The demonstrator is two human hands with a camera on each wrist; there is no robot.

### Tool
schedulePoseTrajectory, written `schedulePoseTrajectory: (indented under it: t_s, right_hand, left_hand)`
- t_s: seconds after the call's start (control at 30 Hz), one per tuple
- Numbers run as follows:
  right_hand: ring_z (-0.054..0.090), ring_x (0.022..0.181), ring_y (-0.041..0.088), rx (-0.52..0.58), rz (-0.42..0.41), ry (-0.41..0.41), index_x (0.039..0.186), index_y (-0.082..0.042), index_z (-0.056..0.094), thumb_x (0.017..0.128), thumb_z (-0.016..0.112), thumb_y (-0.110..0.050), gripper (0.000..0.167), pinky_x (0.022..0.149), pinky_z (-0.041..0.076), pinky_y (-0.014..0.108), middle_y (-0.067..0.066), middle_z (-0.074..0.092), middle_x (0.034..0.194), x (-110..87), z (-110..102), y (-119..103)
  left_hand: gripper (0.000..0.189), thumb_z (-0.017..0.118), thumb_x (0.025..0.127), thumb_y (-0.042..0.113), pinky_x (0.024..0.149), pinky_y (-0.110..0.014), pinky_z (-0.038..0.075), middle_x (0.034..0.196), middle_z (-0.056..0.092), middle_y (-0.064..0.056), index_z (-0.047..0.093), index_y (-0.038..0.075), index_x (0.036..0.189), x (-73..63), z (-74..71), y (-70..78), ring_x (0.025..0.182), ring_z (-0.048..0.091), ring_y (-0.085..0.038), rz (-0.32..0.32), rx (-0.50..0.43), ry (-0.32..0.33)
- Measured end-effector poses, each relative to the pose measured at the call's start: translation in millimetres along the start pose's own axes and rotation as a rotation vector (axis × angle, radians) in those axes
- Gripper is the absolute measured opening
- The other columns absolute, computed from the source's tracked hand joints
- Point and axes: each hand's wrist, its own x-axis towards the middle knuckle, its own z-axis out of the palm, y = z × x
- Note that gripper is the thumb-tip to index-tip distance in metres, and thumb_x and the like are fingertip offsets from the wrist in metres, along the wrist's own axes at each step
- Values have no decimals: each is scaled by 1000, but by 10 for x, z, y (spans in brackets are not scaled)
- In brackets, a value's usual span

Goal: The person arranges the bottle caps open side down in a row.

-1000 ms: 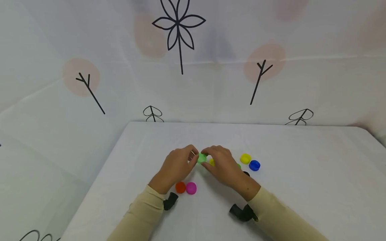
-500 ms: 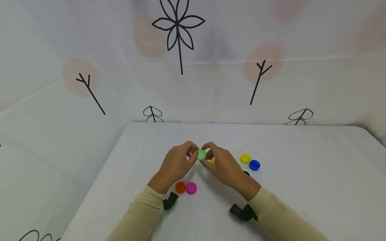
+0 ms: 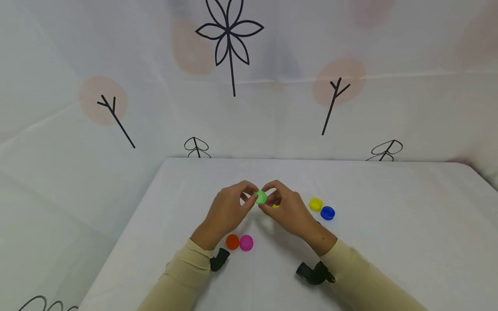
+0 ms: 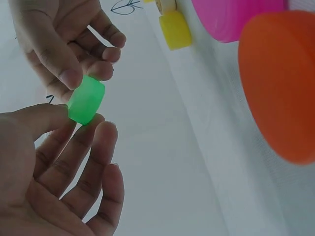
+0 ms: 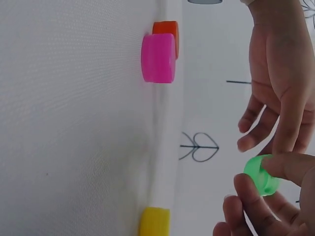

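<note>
A translucent green bottle cap point(image 3: 260, 197) is held up above the white table, between the two hands. My left hand point(image 3: 229, 207) pinches its left side with thumb and fingertips. From the other side my right hand point(image 3: 289, 211) pinches it too. In the left wrist view the cap point(image 4: 86, 100) sits between both thumbs. Its hollow side shows in the right wrist view, where the cap point(image 5: 261, 174) is tilted. Below the hands, an orange cap point(image 3: 232, 242) and a magenta cap point(image 3: 246, 242) lie side by side. A yellow cap point(image 3: 276, 206) is mostly hidden behind my right hand.
Right of my right hand lie another yellow cap point(image 3: 316, 204) and a blue cap point(image 3: 327, 213), hollow side up. Black curved pieces show beside the left sleeve point(image 3: 220, 259) and the right sleeve point(image 3: 311, 274). A printed cloth point(image 3: 272, 116) hangs behind the table.
Both hands have risen slightly with the green cap between them. My right hand has shifted a little and now covers another green cap that was partly visible behind it.
</note>
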Motion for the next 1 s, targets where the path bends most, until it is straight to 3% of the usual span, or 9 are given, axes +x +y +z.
schedulePoseTrajectory:
  t_s: [0.23, 0.43, 0.8, 1.0]
  right_hand:
    - [67, 88, 19, 53, 79, -31, 122, -14, 55, 99, 62, -20, 25, 83, 57, 37, 8, 75, 98, 17, -11, 19]
    - [67, 96, 25, 91, 126, -48, 120, -16, 54, 103, 55, -28, 21, 83, 56, 37, 6, 74, 102, 23, -20, 41]
    - [66, 94, 25, 96, 149, -52, 115, -16, 53, 100, 60, -31, 23, 81, 56, 35, 8, 73, 105, 39, -19, 41]
    - [66, 93, 22, 80, 129, -46, 114, -16, 52, 100, 61, -30, 23, 84, 56, 36, 8, 73, 105, 40, -26, 36]
  left_hand:
    - [22, 71, 94, 24, 69, -20, 52, 101, 75, 3, 70, 18, 115, 13, -4, -20, 85, 66, -12, 30, 0, 7]
    - [23, 73, 92, 22, 70, -20, 52, 102, 76, 4, 70, 18, 115, 10, 1, -28, 86, 68, -11, 56, -1, 9]
    - [22, 75, 91, 22, 77, -26, 55, 102, 76, 5, 71, 17, 112, 16, 20, -39, 88, 70, -10, 84, -5, 13]
    - [21, 75, 90, 22, 80, -29, 56, 101, 75, 4, 69, 16, 109, 22, 12, -51, 89, 69, -11, 47, -42, -21]
